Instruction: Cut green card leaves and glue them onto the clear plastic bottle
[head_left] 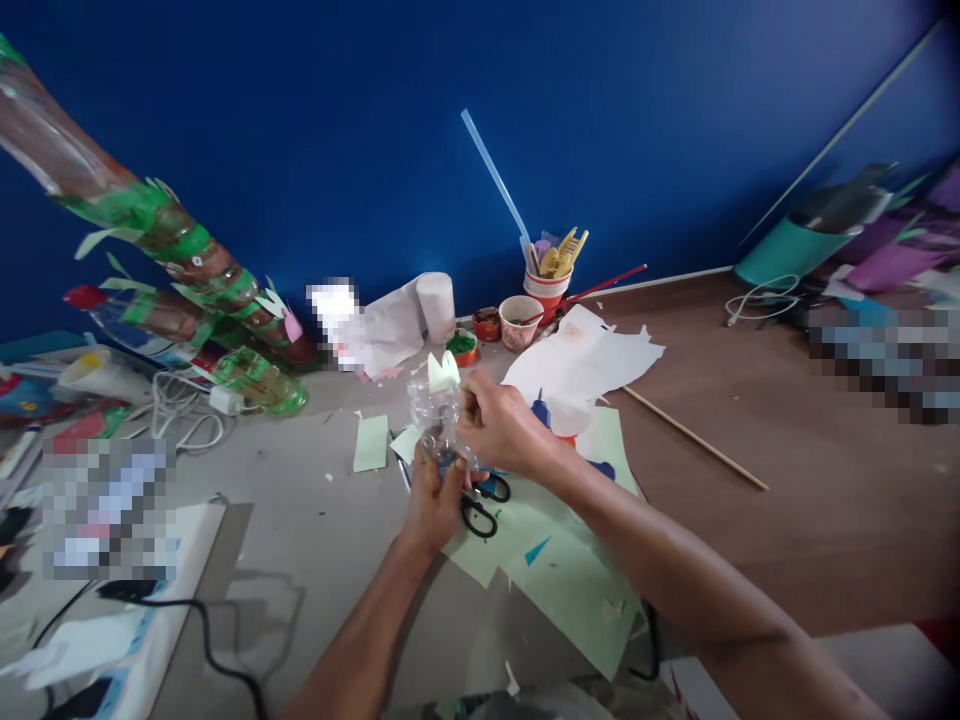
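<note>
My left hand (436, 492) is wrapped round the lower part of a clear plastic bottle (431, 405) above the table. A pale green paper piece with pointed tips (443, 371) stands at the bottle's top. At the bottle's right side is my right hand (495, 420), its fingers closed in a pinch; what lies between them is hidden. Black-handled scissors (480, 518) lie just under my left hand, on a large pale green paper sheet (559, 590). Beyond my right wrist a blue glue gun (540, 408) is partly covered by my arm.
Paint pots (461, 346), a paper cup (519, 325) and a red cup of tools (547, 288) stand against the blue wall. A wooden stick (697, 438) lies at right. Painted bottle trunks (202, 250) rise at left, near cables (184, 410) and a power strip (169, 600).
</note>
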